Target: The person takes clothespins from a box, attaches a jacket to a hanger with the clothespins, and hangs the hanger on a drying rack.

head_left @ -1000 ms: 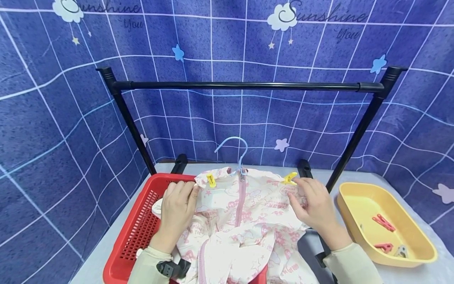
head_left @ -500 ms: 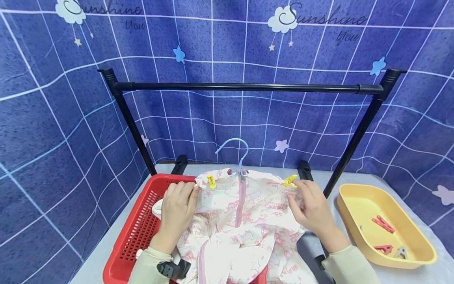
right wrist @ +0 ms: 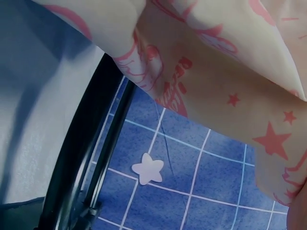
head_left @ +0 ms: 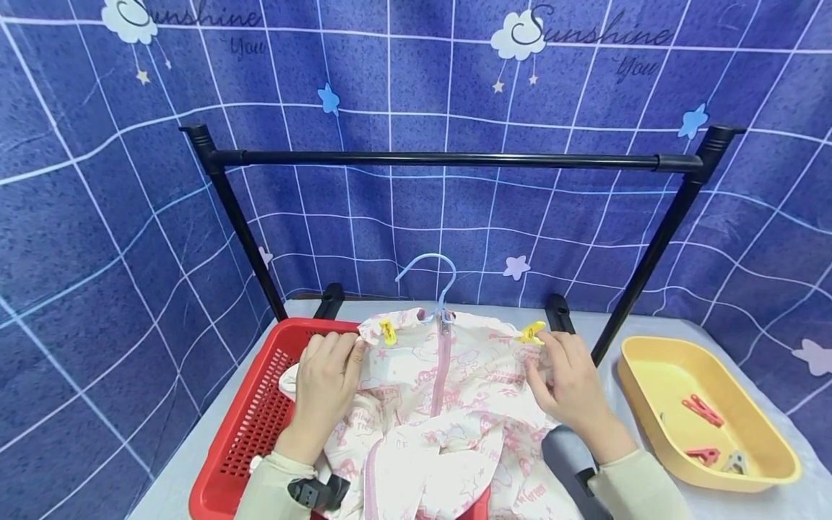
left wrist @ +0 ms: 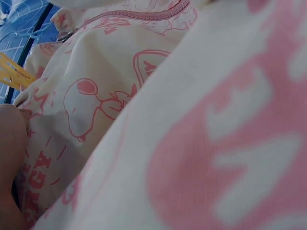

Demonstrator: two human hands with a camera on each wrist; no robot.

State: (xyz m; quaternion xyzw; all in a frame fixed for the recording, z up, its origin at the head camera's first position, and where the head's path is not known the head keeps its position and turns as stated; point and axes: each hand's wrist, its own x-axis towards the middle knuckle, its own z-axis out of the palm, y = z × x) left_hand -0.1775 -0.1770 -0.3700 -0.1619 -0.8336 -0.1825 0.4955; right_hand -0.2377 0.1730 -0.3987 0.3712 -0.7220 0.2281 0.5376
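Observation:
A white zip-up jacket with pink print hangs on a light blue hanger, whose hook stands up from the collar. One yellow clothespin is clipped at its left shoulder, another yellow clothespin at its right. My left hand grips the left shoulder, thumb in front. At the right shoulder my right hand holds the fabric just below the clothespin, thumb in front and fingers over the edge. In the left wrist view, jacket cloth fills most of the picture. Both hands' far fingertips are hidden behind fabric.
A black rack with a crossbar stands behind the jacket. Under the jacket at left is a red perforated basket. A yellow tray at right contains red clothespins and a grey one.
My right hand has shifted slightly, its fingers now a little lower beside the right clothespin and closer over the shoulder edge. The left hand and hanger have hardly moved.

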